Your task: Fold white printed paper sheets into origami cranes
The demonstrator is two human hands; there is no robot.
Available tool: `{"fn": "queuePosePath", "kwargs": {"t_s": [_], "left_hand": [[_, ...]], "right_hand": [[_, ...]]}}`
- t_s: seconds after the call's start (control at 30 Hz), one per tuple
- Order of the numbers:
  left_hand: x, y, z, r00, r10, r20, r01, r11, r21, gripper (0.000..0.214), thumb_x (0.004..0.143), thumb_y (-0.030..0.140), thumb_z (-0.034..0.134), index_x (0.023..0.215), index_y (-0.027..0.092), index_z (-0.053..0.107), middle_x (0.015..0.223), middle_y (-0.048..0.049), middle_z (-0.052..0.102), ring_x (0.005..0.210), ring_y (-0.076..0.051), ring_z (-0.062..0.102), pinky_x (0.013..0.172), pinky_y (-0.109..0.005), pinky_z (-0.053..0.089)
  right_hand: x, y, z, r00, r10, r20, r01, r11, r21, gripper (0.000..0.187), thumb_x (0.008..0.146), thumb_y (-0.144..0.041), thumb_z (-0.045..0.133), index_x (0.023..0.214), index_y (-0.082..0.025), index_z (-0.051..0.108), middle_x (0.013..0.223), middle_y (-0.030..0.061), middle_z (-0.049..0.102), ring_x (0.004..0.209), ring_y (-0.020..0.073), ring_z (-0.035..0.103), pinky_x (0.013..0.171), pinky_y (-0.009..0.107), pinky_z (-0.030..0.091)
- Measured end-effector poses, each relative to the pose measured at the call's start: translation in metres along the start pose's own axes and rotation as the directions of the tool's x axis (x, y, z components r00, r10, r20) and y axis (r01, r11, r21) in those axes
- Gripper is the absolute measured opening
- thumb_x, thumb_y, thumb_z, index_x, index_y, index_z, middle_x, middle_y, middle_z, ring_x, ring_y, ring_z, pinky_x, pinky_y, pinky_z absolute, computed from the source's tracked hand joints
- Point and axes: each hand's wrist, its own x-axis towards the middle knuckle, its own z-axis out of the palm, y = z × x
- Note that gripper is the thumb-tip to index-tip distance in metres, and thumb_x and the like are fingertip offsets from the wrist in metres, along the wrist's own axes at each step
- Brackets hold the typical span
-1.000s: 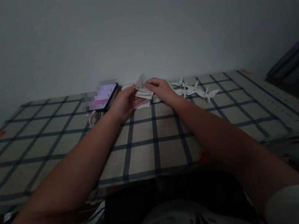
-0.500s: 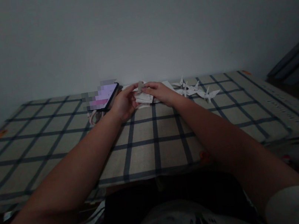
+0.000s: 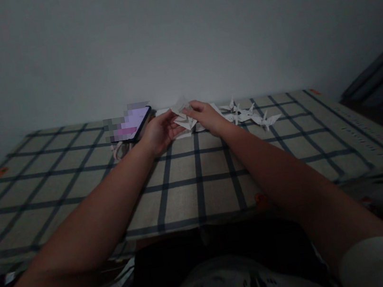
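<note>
Between my two hands is a piece of folded white paper [image 3: 186, 121], its layers partly spread and pointed toward me. My left hand [image 3: 161, 131] holds its left side, thumb on top and fingers beneath. My right hand [image 3: 208, 116] grips the right edge with the thumb and fingers pressed together. The far part of the paper is blurred. More white paper [image 3: 183, 135] lies on the table under and behind my hands, partly hidden by them.
Several white paper cranes [image 3: 245, 115] stand right of my right hand. Left of my left hand, a phone [image 3: 134, 123] with a lit, partly pixelated screen is propped on a stand [image 3: 118, 150]. A checked cloth [image 3: 217, 197] covers the table, which meets a plain wall [image 3: 175, 35].
The folded paper was a flatter packet with a raised flap; now its layers are opened out and pointed. Both hands stay in nearly the same place.
</note>
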Motion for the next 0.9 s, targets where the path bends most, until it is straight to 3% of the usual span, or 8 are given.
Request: {"fn": "queuePosePath", "kwargs": {"t_s": [0.17,0.43,0.67,0.9], "left_hand": [[0.001,-0.001,0.000,1.000,-0.008,-0.011,0.008,1.000,-0.016,0.022,0.092,0.026,0.052,0.099,0.011,0.067,0.092,-0.0103,0.074,0.083,-0.017,0.072,0.083,-0.030,0.060],[0.000,-0.002,0.002,0.999,0.030,0.015,-0.030,1.000,0.008,0.022,0.090,0.023,0.054,0.102,0.010,0.068,0.100,-0.0114,0.074,0.090,-0.017,0.072,0.087,-0.029,0.058],[0.000,-0.001,0.001,0.999,0.043,0.032,-0.043,0.999,0.005,0.021,0.091,0.024,0.055,0.100,0.011,0.068,0.102,-0.0114,0.074,0.091,-0.017,0.071,0.084,-0.029,0.059],[-0.005,0.000,0.007,0.997,0.073,0.023,-0.076,0.989,0.125,0.021,0.090,0.026,0.059,0.104,0.013,0.069,0.106,-0.0098,0.073,0.097,-0.018,0.070,0.087,-0.029,0.058]], "right_hand": [[-0.002,-0.002,0.000,1.000,0.003,0.014,-0.002,0.997,-0.079,0.033,0.083,-0.051,0.063,0.089,-0.020,0.069,0.094,0.0029,0.064,0.092,0.0156,0.057,0.083,0.029,0.046],[-0.003,-0.008,0.003,0.993,-0.050,-0.112,0.032,0.988,-0.153,0.038,0.083,-0.056,0.062,0.082,-0.018,0.066,0.086,0.0021,0.062,0.087,0.0151,0.056,0.084,0.029,0.043],[-0.004,-0.012,0.005,0.993,0.007,-0.118,-0.010,1.000,-0.023,0.043,0.081,-0.060,0.062,0.081,-0.018,0.066,0.080,0.0011,0.063,0.079,0.0140,0.054,0.074,0.026,0.044],[-0.005,-0.013,0.006,0.992,0.041,-0.121,-0.045,0.998,-0.037,0.040,0.081,-0.059,0.063,0.081,-0.019,0.065,0.080,0.0014,0.062,0.083,0.0153,0.057,0.074,0.027,0.046]]}}
